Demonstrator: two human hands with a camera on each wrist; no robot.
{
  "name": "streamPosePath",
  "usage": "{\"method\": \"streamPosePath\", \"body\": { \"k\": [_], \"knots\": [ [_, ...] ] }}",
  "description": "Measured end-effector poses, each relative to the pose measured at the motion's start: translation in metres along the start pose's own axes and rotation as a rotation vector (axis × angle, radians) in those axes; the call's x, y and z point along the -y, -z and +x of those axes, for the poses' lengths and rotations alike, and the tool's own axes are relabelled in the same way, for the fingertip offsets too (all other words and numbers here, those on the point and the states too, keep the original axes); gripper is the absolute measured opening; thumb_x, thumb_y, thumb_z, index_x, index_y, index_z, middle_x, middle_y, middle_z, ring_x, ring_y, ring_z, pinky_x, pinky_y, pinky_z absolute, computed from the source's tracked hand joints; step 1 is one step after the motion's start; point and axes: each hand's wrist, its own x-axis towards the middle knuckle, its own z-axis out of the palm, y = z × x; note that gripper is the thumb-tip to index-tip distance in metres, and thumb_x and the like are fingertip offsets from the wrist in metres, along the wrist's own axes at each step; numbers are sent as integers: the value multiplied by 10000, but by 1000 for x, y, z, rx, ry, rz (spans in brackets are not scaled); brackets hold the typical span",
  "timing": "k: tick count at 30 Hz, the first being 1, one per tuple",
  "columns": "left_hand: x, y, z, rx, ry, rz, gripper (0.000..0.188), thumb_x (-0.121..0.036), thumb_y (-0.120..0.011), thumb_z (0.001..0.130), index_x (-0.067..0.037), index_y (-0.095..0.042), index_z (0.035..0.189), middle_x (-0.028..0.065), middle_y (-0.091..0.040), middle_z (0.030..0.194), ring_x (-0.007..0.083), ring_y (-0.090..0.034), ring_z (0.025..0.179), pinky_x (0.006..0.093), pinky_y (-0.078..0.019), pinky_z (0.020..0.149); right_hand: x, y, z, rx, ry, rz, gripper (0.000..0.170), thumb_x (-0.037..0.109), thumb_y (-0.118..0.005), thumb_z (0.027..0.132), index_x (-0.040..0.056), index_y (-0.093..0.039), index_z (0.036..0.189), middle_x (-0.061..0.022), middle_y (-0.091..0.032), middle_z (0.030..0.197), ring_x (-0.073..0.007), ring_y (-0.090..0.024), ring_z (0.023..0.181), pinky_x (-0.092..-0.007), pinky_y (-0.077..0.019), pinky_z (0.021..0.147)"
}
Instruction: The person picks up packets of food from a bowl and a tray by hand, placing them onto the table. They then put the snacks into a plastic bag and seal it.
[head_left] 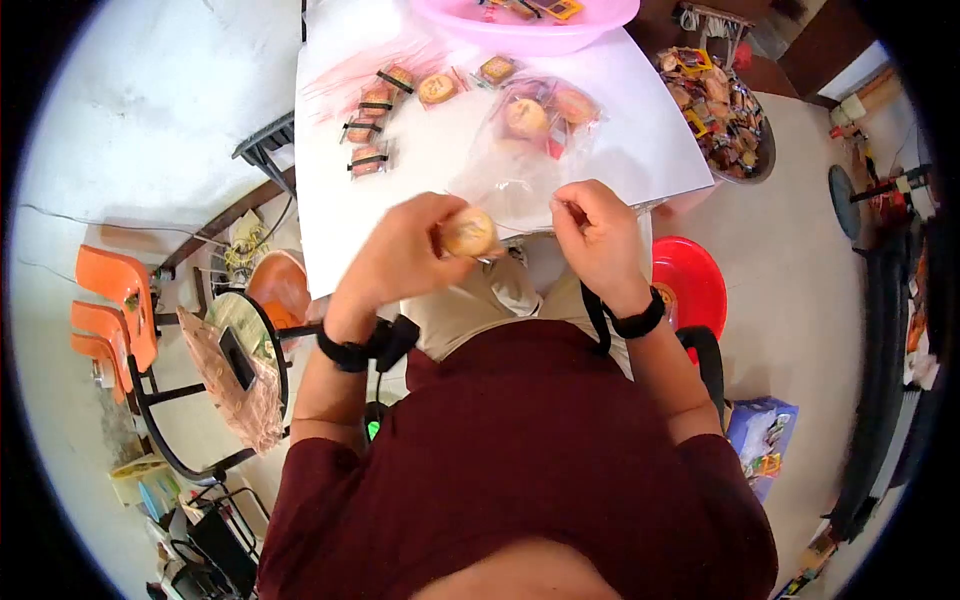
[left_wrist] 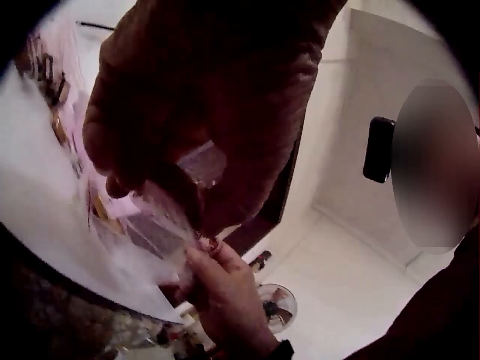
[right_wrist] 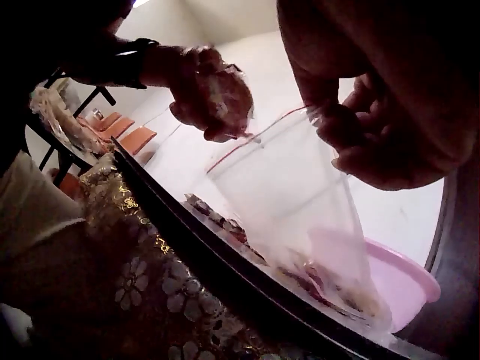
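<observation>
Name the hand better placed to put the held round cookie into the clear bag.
Probably the left hand: it holds the round cookie near the clear bag. The right hand pinches the bag's red edge, so it seems better suited to steadying the bag.

Seemingly a workroom: the white surface (head_left: 335, 220) at twelve o'clock bears wrapped pastries (head_left: 438, 90), a heaped basin (head_left: 768, 158) stands at two, orange seats (head_left: 115, 285) at nine.
</observation>
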Motion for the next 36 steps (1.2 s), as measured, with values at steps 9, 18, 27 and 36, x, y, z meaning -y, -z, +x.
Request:
{"method": "streamPosePath", "body": {
  "k": [9,18,27,36],
  "knots": [
    [-7,-57,76,189,-165,361,279,-165,-658,757,19,-608,961,226,-611,1005,362,-580,855,416,-467,742,6,-1,-1,37,124,-108,58,72,-634,806,58,-600,850,-119,-592,772,-315,-595,709,-391,-478,601],
    [44,-120,142,-403,-515,544,427,-145,-588,821,28,-489,1199,244,-524,1140,383,-621,901,445,-524,700,-7,2,-7,51,135,-105,90,30,-634,803,27,-601,887,-117,-576,739,-268,-572,626,-347,-451,555],
    [40,-127,132,-319,-259,525,442,-103,-577,823,11,-462,1235,223,-472,1233,394,-591,979,421,-531,784,-15,4,-10,67,48,-84,57,65,-629,812,44,-596,854,-111,-583,758,-289,-581,665,-372,-460,581],
    [42,-128,144,-421,-656,341,382,-18,-572,781,-23,-527,1160,206,-465,1171,390,-497,1102,422,-476,890,-16,5,-9,73,11,-74,66,82,-634,814,48,-599,859,-114,-596,780,-307,-594,691,-387,-469,598]
  ]
}}
